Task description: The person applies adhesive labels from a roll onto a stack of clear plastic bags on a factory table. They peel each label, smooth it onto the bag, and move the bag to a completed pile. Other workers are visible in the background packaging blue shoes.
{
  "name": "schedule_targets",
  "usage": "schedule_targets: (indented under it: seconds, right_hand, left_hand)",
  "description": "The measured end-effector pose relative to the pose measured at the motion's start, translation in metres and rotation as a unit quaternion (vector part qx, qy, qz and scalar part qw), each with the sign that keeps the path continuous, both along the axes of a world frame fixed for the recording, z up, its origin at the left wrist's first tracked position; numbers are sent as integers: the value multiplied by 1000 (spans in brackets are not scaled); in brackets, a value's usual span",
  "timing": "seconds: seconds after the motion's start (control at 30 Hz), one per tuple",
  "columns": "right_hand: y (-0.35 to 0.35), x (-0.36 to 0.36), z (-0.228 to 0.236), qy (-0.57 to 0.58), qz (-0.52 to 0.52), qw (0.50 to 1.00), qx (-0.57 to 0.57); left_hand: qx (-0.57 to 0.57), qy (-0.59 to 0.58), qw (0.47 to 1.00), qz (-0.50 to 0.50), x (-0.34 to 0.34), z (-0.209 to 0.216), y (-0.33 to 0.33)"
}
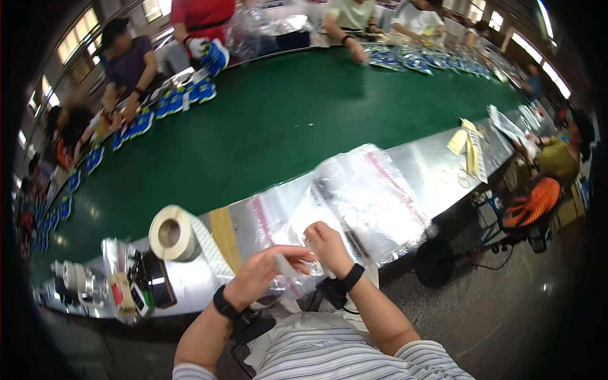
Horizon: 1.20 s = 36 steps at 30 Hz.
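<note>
My left hand (263, 273) and my right hand (327, 247) meet at the near edge of a silver metal bench (437, 171). Both pinch a small clear plastic bag (292, 266) between their fingertips. Just beyond them lies a spread stack of clear plastic bags (361, 202) with red strips along their edges. A roll of white labels (172, 233) stands to the left, its strip trailing toward my left hand. Each wrist wears a black band.
A wide green conveyor belt (266, 120) runs behind the bench, with several people at its far side handling blue packets (190, 95). Tape rolls and small tools (126, 285) sit at the bench's left end. Yellow papers (468, 142) lie to the right, near a seated person and an orange-backed chair (535, 202).
</note>
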State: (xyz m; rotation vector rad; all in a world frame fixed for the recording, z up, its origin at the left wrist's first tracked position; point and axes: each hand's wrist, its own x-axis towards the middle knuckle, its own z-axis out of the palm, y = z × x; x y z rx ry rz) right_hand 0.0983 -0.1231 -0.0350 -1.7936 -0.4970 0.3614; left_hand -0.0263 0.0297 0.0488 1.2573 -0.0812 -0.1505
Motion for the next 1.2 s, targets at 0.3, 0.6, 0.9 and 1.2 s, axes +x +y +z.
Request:
schedule_targets:
  seconds: [0.3,0.6,0.9,1.2]
  right_hand:
    - [-28,33,40,191,-51,968,156]
    - [-23,39,45,263,12,952,152]
    - [-27,6,49,-152,100,983,-8]
    - [-57,-63,43,-415,123,857,-280]
  left_hand:
    - [-386,143,910,41,64,-82,-4]
    - [-250,167,953,27,70,-62,-16]
    - [-158,190,966,82,90,-74,-34]
    - [-435,238,868,-15,52,-49,-2]
